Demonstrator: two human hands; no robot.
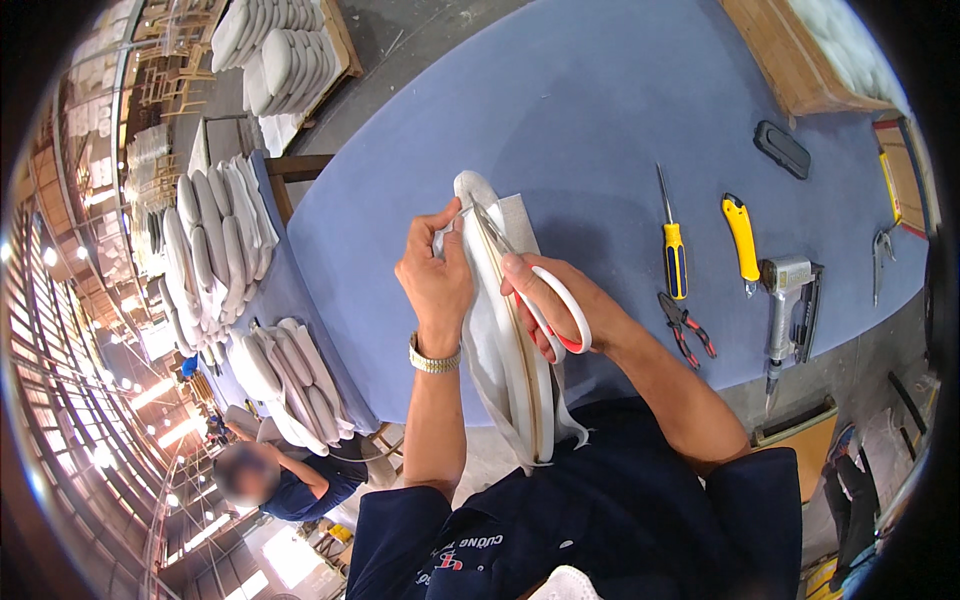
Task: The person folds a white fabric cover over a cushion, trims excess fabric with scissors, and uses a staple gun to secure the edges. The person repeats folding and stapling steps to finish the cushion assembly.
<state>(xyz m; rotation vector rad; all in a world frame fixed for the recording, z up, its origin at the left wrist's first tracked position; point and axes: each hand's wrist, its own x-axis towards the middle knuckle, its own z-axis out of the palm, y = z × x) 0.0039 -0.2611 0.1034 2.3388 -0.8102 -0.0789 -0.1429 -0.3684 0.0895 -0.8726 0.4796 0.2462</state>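
A pale grey upholstered seat cushion [480, 310] stands on edge at the table's near side, leaning toward my body. Its wooden edge and loose fabric strips show along its length. My left hand [437, 255] pinches the light fabric near the cushion's far end. In my right hand [565, 300] are scissors [575, 335] with white and red handles, fingers wrapped through the loops. Their blades lie along the cushion edge, tips close to my left fingers. Whether the blades are closed on fabric is hard to make out.
On the blue table [400, 150] to the right lie a screwdriver [673, 250], a yellow utility knife [740, 240], pliers [686, 328], a staple gun [788, 310] and a black case [782, 149]. A wooden box [790, 60] stands far right. Cushions [215, 235] are stacked left, where a co-worker [300, 475] stands.
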